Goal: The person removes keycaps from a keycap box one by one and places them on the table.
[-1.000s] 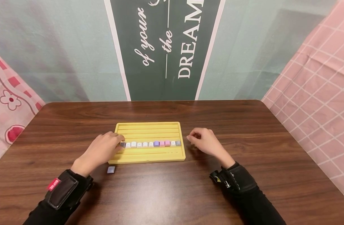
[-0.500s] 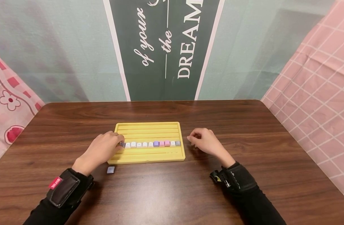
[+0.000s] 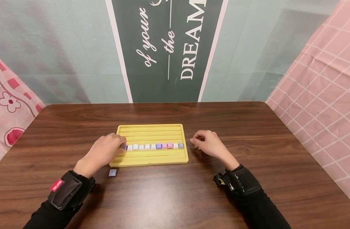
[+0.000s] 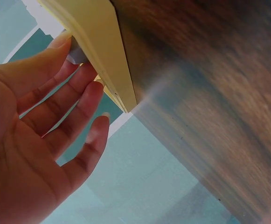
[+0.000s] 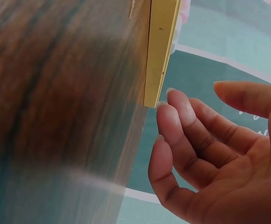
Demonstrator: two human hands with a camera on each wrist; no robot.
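Eleven keycaps (image 3: pixel 153 147) are sitting in one row across the yellow tray (image 3: pixel 151 129), which is lying on the table (image 3: pixel 163 197). At the row's left end, the left hand (image 3: pixel 106 148) is pinching the dark keycap (image 4: pixel 77 56) between thumb and fingertips; whether that cap is seated or slightly raised is hard to tell behind the fingers. Hardly anything is changing over the last second: the row is keeping its order and both hands are staying put, so the work seems to be centring on that end cap, not yet released. One loose keycap (image 3: pixel 113 172) is lying just beside the tray's near left corner. Near the tray's right side, the right hand (image 3: pixel 208 144) is holding nothing, its fingers loosely bent and the thumb standing apart. Beyond, a green banner (image 3: pixel 152 86) is hanging.
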